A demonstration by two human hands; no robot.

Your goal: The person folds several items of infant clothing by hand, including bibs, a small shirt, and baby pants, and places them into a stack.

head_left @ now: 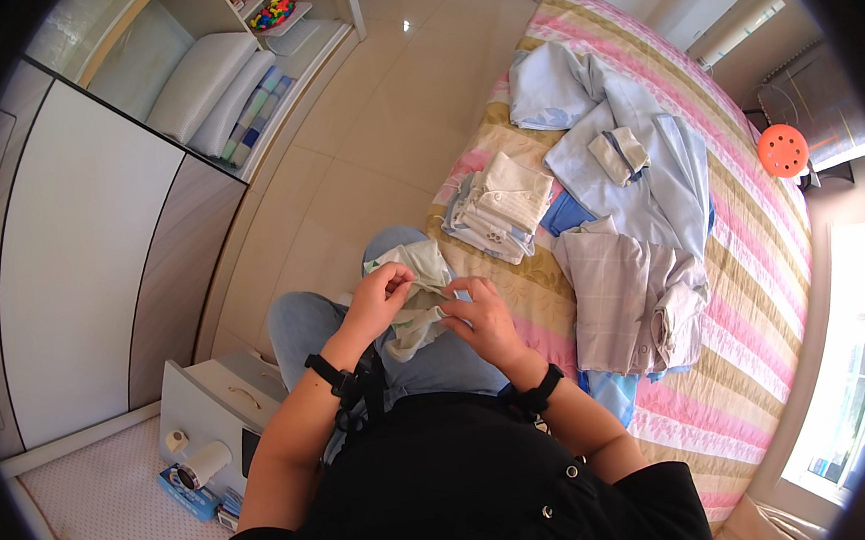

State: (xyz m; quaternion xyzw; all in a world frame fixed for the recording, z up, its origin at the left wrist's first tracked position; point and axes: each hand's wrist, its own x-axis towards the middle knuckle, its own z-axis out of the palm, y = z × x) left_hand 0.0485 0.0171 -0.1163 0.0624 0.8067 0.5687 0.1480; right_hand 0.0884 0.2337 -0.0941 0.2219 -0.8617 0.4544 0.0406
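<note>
A small pale garment [420, 332] with green marks lies bunched over my jeans-clad lap. My left hand [380, 295] pinches its upper edge between thumb and fingers. On the other side, my right hand [481, 313] grips the garment's edge with its fingertips. Just beyond my right hand, a stack of folded light clothes [507, 201] sits on the bed near its edge. To the right of that stack lies a greyish checked garment [630, 301], loosely folded. Farther back, a light blue cloth [635, 158] is spread out with a small folded cream garment [618, 154] on top.
The bed [749, 278] has a striped pink and tan cover. At left stands a wardrobe [92, 241] with pillows [201, 87] on an open shelf. A small grey cabinet [215, 390] is beside my left knee, with a white cup [205, 464] near it.
</note>
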